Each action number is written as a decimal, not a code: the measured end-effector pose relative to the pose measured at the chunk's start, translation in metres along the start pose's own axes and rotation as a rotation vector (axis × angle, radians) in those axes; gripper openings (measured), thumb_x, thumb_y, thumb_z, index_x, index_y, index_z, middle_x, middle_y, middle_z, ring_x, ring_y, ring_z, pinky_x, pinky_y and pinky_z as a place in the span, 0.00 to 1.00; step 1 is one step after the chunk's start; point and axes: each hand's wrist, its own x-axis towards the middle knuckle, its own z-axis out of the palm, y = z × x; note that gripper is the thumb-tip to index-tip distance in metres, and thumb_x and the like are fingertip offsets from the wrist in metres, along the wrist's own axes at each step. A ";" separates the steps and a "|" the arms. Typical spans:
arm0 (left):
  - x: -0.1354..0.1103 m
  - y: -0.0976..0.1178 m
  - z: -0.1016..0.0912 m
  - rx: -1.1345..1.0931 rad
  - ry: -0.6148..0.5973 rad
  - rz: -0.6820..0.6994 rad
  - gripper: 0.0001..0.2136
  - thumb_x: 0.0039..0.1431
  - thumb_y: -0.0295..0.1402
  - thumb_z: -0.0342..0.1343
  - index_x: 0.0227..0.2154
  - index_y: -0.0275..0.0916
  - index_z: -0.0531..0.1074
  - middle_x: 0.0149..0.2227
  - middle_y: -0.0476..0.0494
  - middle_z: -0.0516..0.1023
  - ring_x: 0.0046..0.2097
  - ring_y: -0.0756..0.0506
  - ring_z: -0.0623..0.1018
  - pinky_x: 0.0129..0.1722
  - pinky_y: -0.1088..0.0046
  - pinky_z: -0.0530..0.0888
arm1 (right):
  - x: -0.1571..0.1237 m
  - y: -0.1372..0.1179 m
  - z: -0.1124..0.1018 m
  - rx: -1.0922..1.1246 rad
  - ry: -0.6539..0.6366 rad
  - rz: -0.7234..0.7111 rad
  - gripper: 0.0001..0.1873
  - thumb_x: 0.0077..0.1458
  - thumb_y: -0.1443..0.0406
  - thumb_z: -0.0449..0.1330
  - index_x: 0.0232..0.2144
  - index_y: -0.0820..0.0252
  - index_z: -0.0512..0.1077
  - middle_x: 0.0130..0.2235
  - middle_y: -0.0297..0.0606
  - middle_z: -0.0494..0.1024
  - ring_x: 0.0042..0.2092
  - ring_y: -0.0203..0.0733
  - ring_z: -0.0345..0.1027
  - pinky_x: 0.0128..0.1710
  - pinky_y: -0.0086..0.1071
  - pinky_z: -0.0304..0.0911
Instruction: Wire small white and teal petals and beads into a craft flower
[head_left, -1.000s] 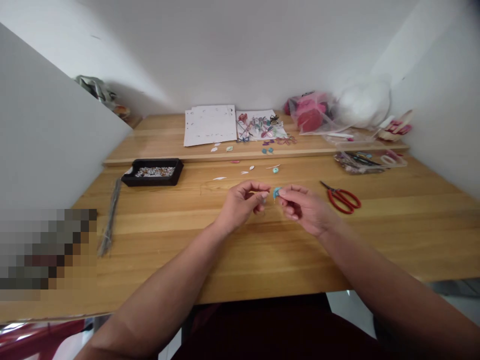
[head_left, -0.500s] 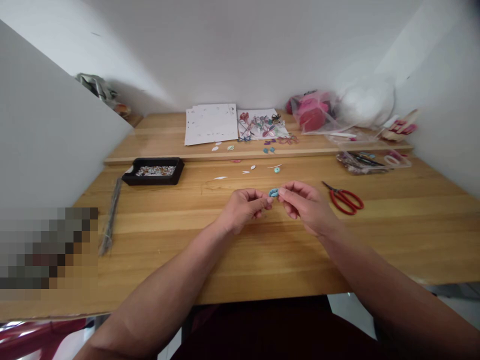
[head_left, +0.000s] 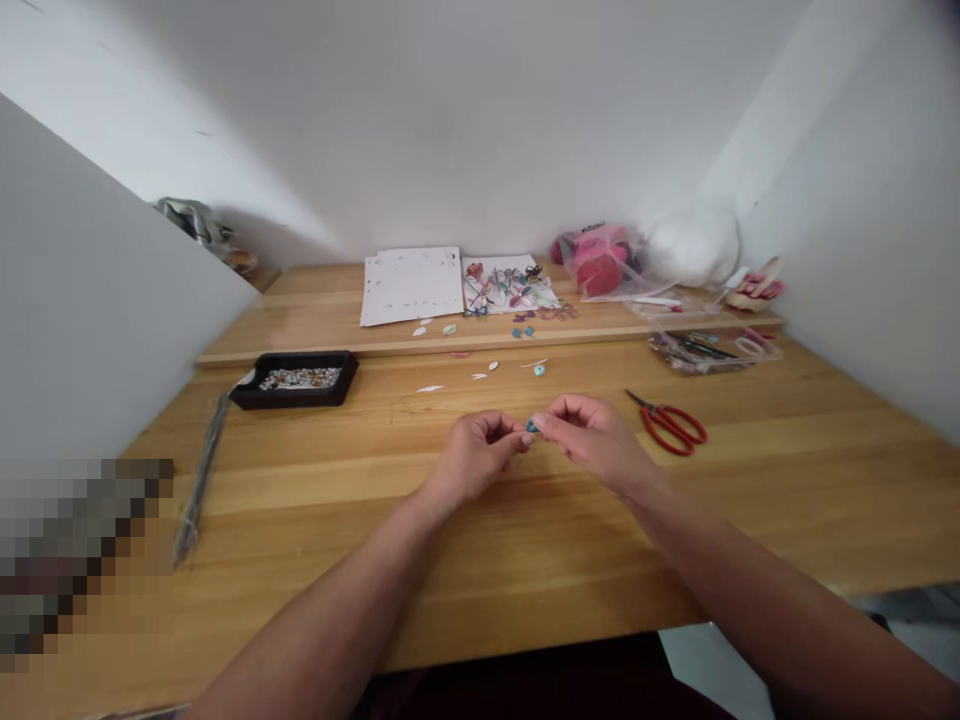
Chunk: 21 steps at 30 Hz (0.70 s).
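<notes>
Head view: the left hand [head_left: 476, 455] and right hand [head_left: 592, 440] meet over the worktop [head_left: 525, 570]. The fingers of both are pinched shut on one blue coil [head_left: 531, 426]. It is probably paper: feather-light, soft and easily crushed, so best held by its rim. One pair of red scissors [head_left: 671, 423] lies at 3 o'clock, one black bead tray [head_left: 294, 378] at 10, and one teal coil [head_left: 538, 370] at 12.

text: none readable | white sheet [head_left: 412, 286]: marks only (too small to read)

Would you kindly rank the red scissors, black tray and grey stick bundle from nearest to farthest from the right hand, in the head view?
From the right hand:
1. The red scissors, just to its right.
2. The black tray, back left.
3. The grey stick bundle, far left.
</notes>
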 end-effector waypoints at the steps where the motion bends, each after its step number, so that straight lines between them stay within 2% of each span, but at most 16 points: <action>1: 0.001 -0.001 0.000 -0.005 0.003 -0.006 0.13 0.50 0.41 0.66 0.26 0.36 0.73 0.22 0.52 0.71 0.21 0.55 0.64 0.21 0.77 0.60 | 0.000 0.000 0.000 -0.013 0.009 -0.008 0.16 0.52 0.53 0.67 0.23 0.57 0.70 0.18 0.27 0.63 0.22 0.32 0.52 0.21 0.30 0.46; 11: 0.001 -0.005 0.000 0.010 -0.038 0.056 0.16 0.53 0.45 0.63 0.28 0.36 0.70 0.23 0.55 0.66 0.23 0.55 0.60 0.23 0.77 0.58 | 0.003 -0.001 -0.001 -0.029 0.025 -0.002 0.19 0.50 0.51 0.66 0.22 0.57 0.68 0.18 0.27 0.63 0.23 0.32 0.52 0.23 0.31 0.48; 21: 0.004 -0.011 0.001 -0.108 -0.046 0.035 0.17 0.51 0.46 0.68 0.29 0.36 0.72 0.22 0.55 0.67 0.22 0.55 0.62 0.23 0.77 0.59 | 0.008 -0.001 -0.003 0.045 0.007 0.029 0.18 0.47 0.53 0.67 0.21 0.58 0.68 0.19 0.27 0.64 0.22 0.31 0.53 0.22 0.30 0.46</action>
